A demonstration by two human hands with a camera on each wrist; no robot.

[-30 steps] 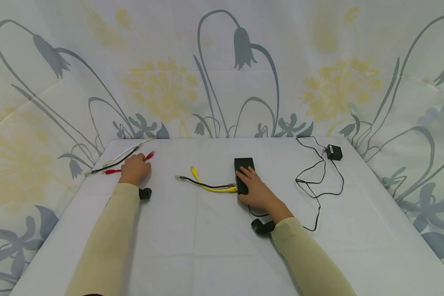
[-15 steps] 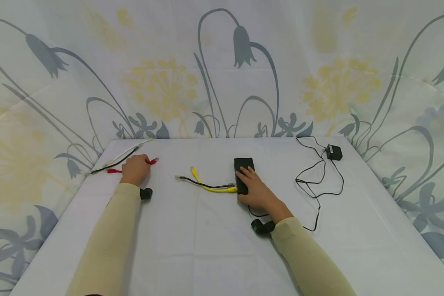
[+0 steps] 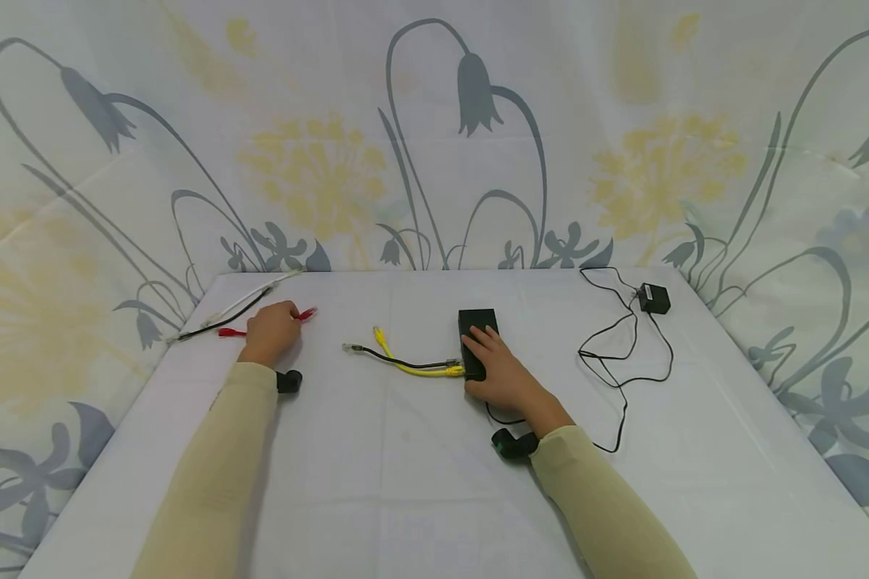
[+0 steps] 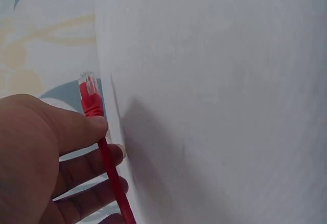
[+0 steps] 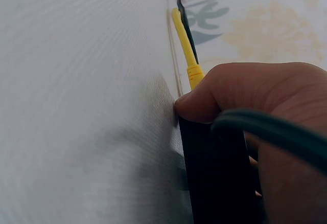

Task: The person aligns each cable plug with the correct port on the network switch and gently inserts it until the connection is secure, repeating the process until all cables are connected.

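Note:
My left hand [image 3: 271,331] pinches a short red Ethernet cable [image 4: 109,160] between thumb and fingers. In the left wrist view its clear plug [image 4: 88,78] points up past the thumb. At the middle of the table, my right hand [image 3: 505,376] holds a black network switch [image 3: 474,318], fingers spread over its top and thumb at its side edge. A yellow Ethernet cable [image 3: 422,372] and a black Ethernet cable [image 3: 400,358] run left from the switch, their other ends loose on the cloth. Part of the switch is hidden under the right hand.
A white cable [image 3: 240,301] and another black cable [image 3: 226,318] lie at the table's back left. At the back right sits a black power adapter [image 3: 654,298], its thin cord [image 3: 626,388] loosely tangled and running toward the switch. A flower-printed curtain [image 3: 434,177] hangs behind the white table [image 3: 405,482].
My left hand has moved slightly to the right, carrying the red cable away from the white and black cables. The right hand and the switch have stayed in place.

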